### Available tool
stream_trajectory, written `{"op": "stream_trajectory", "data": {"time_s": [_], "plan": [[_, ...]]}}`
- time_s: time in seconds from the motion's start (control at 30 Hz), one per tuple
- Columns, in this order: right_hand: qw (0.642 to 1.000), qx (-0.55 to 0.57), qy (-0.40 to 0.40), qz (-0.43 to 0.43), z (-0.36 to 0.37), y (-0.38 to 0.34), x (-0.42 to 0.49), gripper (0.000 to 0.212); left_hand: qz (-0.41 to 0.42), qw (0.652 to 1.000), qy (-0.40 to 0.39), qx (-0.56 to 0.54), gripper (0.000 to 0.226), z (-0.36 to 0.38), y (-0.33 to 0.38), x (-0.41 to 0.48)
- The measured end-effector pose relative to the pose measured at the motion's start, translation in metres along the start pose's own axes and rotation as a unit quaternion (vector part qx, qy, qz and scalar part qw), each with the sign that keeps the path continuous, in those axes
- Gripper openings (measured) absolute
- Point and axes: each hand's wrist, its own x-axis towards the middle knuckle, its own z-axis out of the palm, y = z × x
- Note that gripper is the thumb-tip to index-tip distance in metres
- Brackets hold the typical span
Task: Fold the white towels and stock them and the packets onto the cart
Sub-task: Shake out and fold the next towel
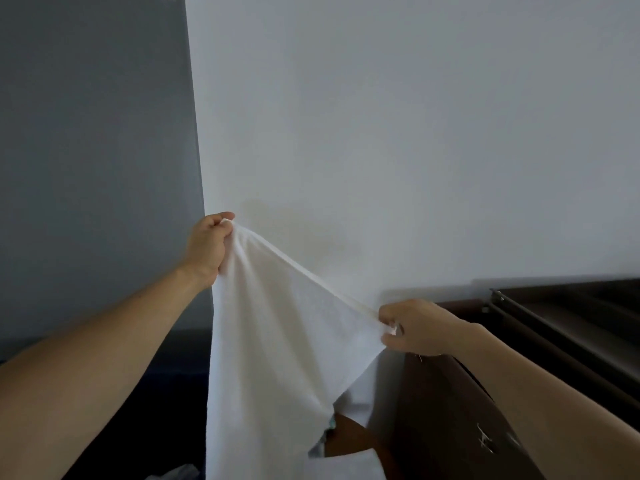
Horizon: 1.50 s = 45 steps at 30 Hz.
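A white towel (277,348) hangs in the air in front of the white wall, its top edge stretched taut between both hands. My left hand (207,245) grips the upper left corner, raised higher. My right hand (412,327) pinches the other corner, lower and to the right. The cloth drapes down past the bottom of the view. Below its lower edge a bit of a patterned packet (325,439) shows on a brown surface (349,436). More white cloth (343,464) lies at the bottom.
A dark brown cabinet (446,420) stands at the lower right, with a dark railed frame (554,320) behind my right arm. A grey wall panel (97,150) fills the left. Something pale (176,474) lies on the dark floor area at the bottom left.
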Motion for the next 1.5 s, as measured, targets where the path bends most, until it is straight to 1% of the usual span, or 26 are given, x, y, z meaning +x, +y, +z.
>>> {"op": "stream_trajectory", "data": {"time_s": [0.13,0.27,0.33,0.43,0.47,0.57,0.6,0.63,0.7,0.8,0.83,0.93,0.97,1.0,1.1,1.13,1.23,1.27,1.3,1.33,1.4,1.43,1.47,1.5], "plan": [[0.995,0.064,0.053,0.049,-0.015,0.013,0.002,0.023,0.036,0.997,-0.023,0.06,0.023,-0.007,-0.004,0.0],[0.987,0.096,0.12,0.043,-0.053,0.013,0.005,0.028,0.053,0.996,-0.011,0.076,0.03,-0.016,0.008,0.009],[0.979,0.099,0.177,0.03,-0.083,0.009,0.004,0.028,0.07,0.996,0.015,0.06,0.027,-0.018,0.024,0.015],[0.947,0.122,0.295,0.031,-0.122,0.004,0.001,0.02,0.109,0.991,0.068,0.045,0.024,-0.016,0.053,0.023],[0.941,0.132,0.31,0.035,-0.13,0.002,0.002,0.019,0.116,0.989,0.076,0.046,0.024,-0.017,0.06,0.024],[0.956,0.132,0.257,0.043,-0.137,-0.003,0.003,0.018,0.118,0.989,0.073,0.055,0.028,-0.021,0.06,0.024],[0.949,0.15,0.272,0.044,-0.14,-0.004,0.004,0.018,0.12,0.989,0.068,0.062,0.027,-0.022,0.06,0.021],[0.936,0.171,0.304,0.048,-0.145,-0.005,0.004,0.017,0.121,0.989,0.067,0.059,0.025,-0.023,0.061,0.02],[0.914,0.191,0.351,0.064,-0.154,-0.008,0.005,0.016,0.118,0.99,0.073,0.031,0.024,-0.021,0.066,0.018],[0.911,0.186,0.356,0.089,-0.158,-0.012,0.009,0.018,0.114,0.99,0.076,0.021,0.026,-0.02,0.072,0.016],[0.902,0.199,0.37,0.096,-0.158,-0.013,0.008,0.018,0.121,0.99,0.074,0.028,0.024,-0.021,0.074,0.015],[0.854,0.242,0.449,0.105,-0.161,-0.02,0.01,0.011,0.157,0.983,0.09,0.04,0.02,-0.019,0.083,0.014],[0.841,0.263,0.46,0.11,-0.16,-0.024,0.012,0.009,0.169,0.979,0.099,0.057,0.021,-0.018,0.086,0.015],[0.835,0.287,0.455,0.119,-0.158,-0.028,0.015,0.008,0.175,0.975,0.105,0.083,0.023,-0.016,0.088,0.013],[0.84,0.328,0.41,0.135,-0.15,-0.028,0.02,0.013,0.177,0.966,0.112,0.148,0.03,-0.017,0.078,0.011],[0.834,0.337,0.419,0.127,-0.15,-0.027,0.019,0.015,0.179,0.964,0.115,0.158,0.03,-0.017,0.076,0.008],[0.794,0.36,0.477,0.107,-0.153,-0.029,0.018,0.026,0.198,0.958,0.142,0.149,0.029,-0.012,0.083,0.005],[0.79,0.37,0.477,0.107,-0.154,-0.031,0.018,0.031,0.201,0.957,0.152,0.144,0.028,-0.01,0.086,0.004],[0.794,0.384,0.461,0.103,-0.154,-0.032,0.017,0.034,0.195,0.957,0.158,0.145,0.028,-0.009,0.088,0.005],[0.806,0.397,0.428,0.096,-0.153,-0.032,0.016,0.032,0.184,0.958,0.161,0.152,0.028,-0.009,0.088,0.003],[0.839,0.405,0.354,0.086,-0.149,-0.033,0.01,0.018,0.165,0.96,0.153,0.168,0.028,-0.012,0.079,0.0],[0.856,0.389,0.33,0.088,-0.148,-0.033,0.006,0.01,0.159,0.961,0.149,0.17,0.027,-0.014,0.072,-0.002],[0.869,0.366,0.319,0.095,-0.147,-0.032,0.003,0.007,0.158,0.962,0.148,0.166,0.026,-0.016,0.067,-0.005],[0.874,0.349,0.322,0.104,-0.147,-0.032,0.002,0.008,0.159,0.963,0.148,0.162,0.025,-0.017,0.064,-0.007]]}}
